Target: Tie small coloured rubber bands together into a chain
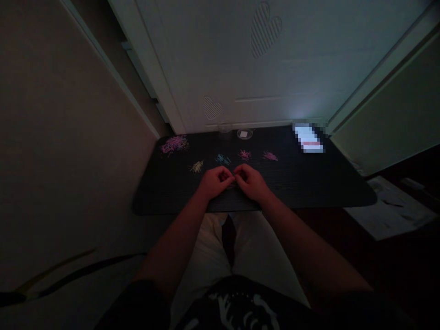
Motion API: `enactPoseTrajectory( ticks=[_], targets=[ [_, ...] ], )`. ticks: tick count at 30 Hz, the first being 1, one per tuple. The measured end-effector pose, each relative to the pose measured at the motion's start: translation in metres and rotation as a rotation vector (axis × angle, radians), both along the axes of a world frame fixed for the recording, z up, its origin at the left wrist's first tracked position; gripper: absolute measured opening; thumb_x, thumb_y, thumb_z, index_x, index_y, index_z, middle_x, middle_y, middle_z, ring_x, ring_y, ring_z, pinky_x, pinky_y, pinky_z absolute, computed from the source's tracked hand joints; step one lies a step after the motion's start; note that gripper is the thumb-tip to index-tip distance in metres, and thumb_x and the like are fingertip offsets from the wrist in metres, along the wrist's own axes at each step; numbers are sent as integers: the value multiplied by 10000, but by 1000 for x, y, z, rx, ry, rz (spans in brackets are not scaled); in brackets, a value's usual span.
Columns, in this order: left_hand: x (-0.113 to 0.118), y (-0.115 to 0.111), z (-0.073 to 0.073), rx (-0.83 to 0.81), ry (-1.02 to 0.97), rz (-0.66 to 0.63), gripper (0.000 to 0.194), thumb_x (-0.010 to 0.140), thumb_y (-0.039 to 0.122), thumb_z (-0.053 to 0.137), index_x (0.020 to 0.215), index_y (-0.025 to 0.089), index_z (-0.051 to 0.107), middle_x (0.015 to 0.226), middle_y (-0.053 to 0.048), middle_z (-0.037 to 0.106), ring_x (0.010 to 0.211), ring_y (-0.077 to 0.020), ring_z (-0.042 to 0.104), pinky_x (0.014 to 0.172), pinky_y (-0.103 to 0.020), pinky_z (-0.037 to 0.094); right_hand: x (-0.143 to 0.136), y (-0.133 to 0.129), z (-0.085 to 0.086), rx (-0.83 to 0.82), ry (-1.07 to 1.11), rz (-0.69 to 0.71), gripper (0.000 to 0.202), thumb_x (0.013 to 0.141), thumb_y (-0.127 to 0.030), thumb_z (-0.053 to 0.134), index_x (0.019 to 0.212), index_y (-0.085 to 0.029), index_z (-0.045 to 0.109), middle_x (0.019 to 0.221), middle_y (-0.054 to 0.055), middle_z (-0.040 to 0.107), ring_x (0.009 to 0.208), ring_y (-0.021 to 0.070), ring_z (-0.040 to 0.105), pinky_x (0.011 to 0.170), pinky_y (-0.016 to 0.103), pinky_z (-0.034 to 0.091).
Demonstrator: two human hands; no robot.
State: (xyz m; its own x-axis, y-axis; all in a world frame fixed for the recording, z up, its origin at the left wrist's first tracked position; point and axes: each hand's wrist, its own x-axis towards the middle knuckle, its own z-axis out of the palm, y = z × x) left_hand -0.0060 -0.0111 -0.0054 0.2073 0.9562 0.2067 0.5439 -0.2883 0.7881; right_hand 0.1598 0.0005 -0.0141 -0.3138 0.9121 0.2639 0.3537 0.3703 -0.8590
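The left hand (216, 182) and right hand (252, 182) curled fingertip-close at the table (312, 183), what they gripped, if anything, impossible to tell, the blue pile (222, 159) lying just beyond.

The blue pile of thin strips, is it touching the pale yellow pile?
No, dark tabletop shows between the blue pile and the pale yellow pile.

The black surface (330, 185) leaves passage at both near corners. The left hand (216, 182) and right hand (251, 182) block the near edge's middle, small piles (270, 156) beyond them; a mixed heap (175, 144) and a bright object (308, 137) obstruct the far corners.
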Motion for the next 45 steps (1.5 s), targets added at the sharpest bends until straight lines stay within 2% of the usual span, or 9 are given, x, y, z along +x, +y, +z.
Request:
enactPoseTrajectory(
  ticks=[8,14,30,45],
  targets=[
    [1,-1,0,3,-18,3,181,729,322,624,788,152,605,651,11,589,564,-83,509,520,-196,401,0,-1,2,32,-15,-29,53,772,-218,512,814,-197,536,685,-8,561,611,124,511,558,245,389],
    [0,-1,0,36,-7,11,235,722,271,617,931,162,629,648,20,575,543,-76,488,507,-191,380,1,0,0,22,-3,-31,49,762,-206,507,804,-198,532,682,-9,551,599,125,499,547,246,380],
    [0,2,-3,25,6,20,280,756,291,604,999,163,659,748,-19,671,572,-88,531,535,-202,421,1,0,0,40,8,-27,28,759,-196,502,773,-198,526,673,-12,534,602,126,493,551,246,375],
    [0,1,-1,30,29,17,170,758,305,599,829,157,643,663,8,619,567,-89,525,543,-203,415,2,-2,3,11,32,-5,58,747,-231,539,789,-192,529,665,-13,529,595,126,497,546,254,381]
  ],
)
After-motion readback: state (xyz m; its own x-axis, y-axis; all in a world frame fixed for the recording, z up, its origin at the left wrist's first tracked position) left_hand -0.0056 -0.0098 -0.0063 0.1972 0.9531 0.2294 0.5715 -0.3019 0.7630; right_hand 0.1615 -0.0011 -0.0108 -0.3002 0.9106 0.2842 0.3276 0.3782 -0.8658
